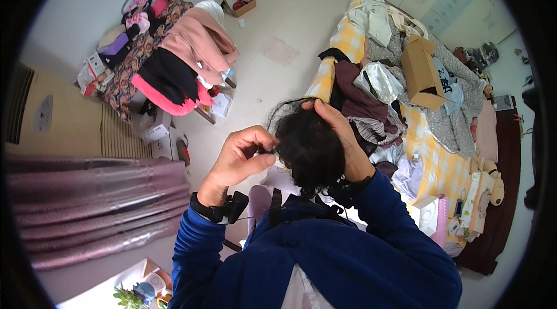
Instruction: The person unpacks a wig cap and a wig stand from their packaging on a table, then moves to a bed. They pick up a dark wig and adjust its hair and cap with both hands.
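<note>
A rounded mass of black wavy hair (311,148) is in front of my chest, loose strands straying at its upper left. Whether it is a wig or hair on a head cannot be told. My left hand (248,154) pinches a thin dark lock between thumb and fingers at the left side of the mass. Along the right side curves my right hand (341,139), gripping the hair at the top with thumb and fingertips. The hair hides what lies beneath it. Below my left hand a mauve rounded form (259,204) shows in part.
To the right, a bed with a yellow checked cover (420,135) bears clothes and an open cardboard box (420,74). At left, a table with a patterned cloth (126,69) carries piled garments, including a pink one (196,43). A purple curtain (100,204) hangs at lower left.
</note>
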{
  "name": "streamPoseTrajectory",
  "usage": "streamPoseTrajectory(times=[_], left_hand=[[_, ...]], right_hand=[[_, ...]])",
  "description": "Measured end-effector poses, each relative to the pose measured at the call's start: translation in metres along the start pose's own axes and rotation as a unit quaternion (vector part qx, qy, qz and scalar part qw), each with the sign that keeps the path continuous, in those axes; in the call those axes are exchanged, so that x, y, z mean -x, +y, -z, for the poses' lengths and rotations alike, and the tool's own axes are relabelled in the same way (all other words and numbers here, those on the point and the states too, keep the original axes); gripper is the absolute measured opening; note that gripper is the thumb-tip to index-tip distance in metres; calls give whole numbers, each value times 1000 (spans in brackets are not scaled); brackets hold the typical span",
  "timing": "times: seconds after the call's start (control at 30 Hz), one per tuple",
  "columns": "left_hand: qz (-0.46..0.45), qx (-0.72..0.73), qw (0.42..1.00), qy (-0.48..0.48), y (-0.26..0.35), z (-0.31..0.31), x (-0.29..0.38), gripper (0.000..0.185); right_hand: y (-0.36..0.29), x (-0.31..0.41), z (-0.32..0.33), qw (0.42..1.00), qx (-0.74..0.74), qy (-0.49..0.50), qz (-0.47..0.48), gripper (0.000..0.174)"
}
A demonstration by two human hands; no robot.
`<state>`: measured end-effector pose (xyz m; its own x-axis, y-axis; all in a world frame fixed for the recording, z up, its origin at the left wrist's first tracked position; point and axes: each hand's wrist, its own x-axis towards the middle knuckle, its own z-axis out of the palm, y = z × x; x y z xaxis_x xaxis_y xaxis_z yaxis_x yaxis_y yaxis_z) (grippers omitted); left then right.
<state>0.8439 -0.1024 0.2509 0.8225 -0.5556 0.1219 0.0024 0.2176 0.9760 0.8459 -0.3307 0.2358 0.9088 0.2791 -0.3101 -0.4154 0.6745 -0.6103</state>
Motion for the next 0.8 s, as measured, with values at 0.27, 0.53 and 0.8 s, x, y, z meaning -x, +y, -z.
streamPoseTrajectory(times=[0.27, 0.53, 0.8], left_hand=[[-188, -321, 925, -71, 8, 73, -67, 17], [-274, -542, 775, -173, -1, 183, -116, 16], [-106, -445, 889, 3, -41, 206, -165, 32]], right_hand=[[16, -96, -26, 981, 23, 110, 155, 30], [12, -167, -56, 957, -208, 80, 185, 31], [-1, -180, -54, 924, -290, 120, 217, 28]])
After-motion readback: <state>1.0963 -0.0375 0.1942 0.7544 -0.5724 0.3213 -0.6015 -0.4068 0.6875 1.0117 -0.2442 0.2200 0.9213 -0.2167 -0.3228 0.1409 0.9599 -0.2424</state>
